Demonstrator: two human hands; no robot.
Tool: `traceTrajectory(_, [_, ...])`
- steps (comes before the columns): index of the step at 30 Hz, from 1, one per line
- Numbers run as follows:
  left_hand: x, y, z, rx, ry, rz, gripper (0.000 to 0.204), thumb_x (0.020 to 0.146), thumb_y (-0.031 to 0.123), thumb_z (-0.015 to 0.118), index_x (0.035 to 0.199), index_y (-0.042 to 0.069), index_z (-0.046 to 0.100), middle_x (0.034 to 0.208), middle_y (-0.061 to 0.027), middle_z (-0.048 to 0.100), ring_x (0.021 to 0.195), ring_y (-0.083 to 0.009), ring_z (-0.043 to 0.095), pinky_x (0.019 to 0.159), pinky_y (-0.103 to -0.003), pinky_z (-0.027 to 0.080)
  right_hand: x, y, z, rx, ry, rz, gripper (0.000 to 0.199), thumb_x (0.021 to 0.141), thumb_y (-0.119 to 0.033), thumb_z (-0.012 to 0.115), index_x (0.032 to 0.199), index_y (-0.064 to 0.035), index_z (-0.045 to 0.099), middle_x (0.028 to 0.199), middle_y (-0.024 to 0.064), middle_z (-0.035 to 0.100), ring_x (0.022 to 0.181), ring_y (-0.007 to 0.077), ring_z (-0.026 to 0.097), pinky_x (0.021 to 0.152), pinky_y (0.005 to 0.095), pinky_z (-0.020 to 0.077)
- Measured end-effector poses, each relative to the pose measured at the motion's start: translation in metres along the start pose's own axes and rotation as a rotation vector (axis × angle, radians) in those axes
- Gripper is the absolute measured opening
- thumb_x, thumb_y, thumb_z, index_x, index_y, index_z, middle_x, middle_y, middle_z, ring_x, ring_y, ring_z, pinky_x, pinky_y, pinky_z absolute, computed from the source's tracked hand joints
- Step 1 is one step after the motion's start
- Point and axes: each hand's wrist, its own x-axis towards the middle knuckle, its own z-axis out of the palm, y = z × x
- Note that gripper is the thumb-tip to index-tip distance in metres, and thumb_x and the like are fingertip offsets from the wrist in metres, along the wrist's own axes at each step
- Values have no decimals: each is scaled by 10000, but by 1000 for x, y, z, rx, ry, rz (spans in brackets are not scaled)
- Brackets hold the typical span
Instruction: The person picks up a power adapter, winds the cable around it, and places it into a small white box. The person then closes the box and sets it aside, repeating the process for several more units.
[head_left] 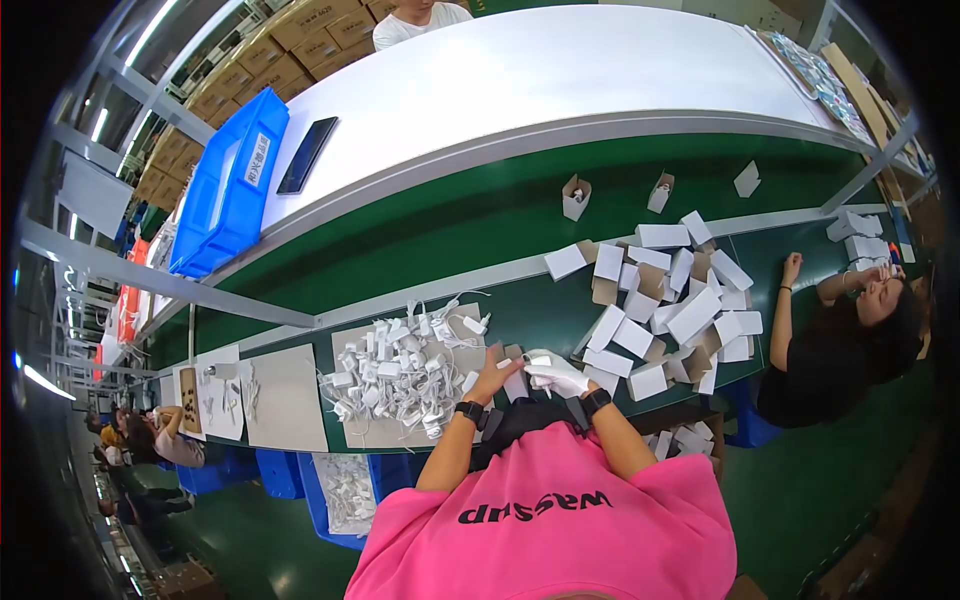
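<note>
The gloved right hand (558,374) closes around a small white charger (540,361), while the bare left hand (494,376) steadies a little brown-lined box (515,381) just beside it, apparently to keep its mouth open. Left of the box lies a heap of white chargers with cables (400,375) on grey card; right of it lie scattered flat white cartons (665,300), and far left beyond the belt, a blue crate (230,185) bears a white label.

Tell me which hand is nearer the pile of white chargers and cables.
Left. The left hand sits at the edge of the pile of white chargers and cables; the gloved right hand is farther off, toward the white boxes.
</note>
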Motion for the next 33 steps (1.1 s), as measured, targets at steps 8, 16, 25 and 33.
traceTrajectory(8, [-5, 15, -7, -308, -139, -128, 787, 852, 206, 683, 1445, 62, 185, 1365, -115, 397, 1252, -194, 396, 1021, -330, 359, 14, -6, 18, -434, 196, -92, 571, 818, -205, 721, 1272, -58, 406, 803, 14, 522, 601, 77, 506, 520, 198, 428])
traceTrajectory(16, [-2, 3, -14, 41, -322, 134, 1017, 647, 304, 832, 1426, 48, 230, 1276, -153, 498, 1154, -214, 492, 976, -326, 405, 9, 21, -13, -175, 148, -70, 386, 855, -151, 653, 1186, -57, 478, 784, 21, 550, 585, 100, 530, 489, 225, 437])
traceTrajectory(25, [-10, 0, -11, 414, 172, 206, 782, 744, 279, 766, 1363, 49, 347, 1044, -160, 554, 977, -237, 543, 822, -346, 449, 2, -10, 20, -397, 362, -319, 464, 875, -93, 610, 1299, -51, 424, 839, 34, 553, 624, 107, 517, 521, 225, 441])
traceTrajectory(33, [-2, 24, -1, -498, 18, 293, 428, 877, 144, 610, 1259, 52, 441, 1025, -100, 552, 911, -195, 532, 791, -301, 451, -4, -39, -17, -373, -30, 49, 528, 915, -166, 585, 1368, -37, 346, 846, 45, 562, 574, 102, 501, 528, 239, 448])
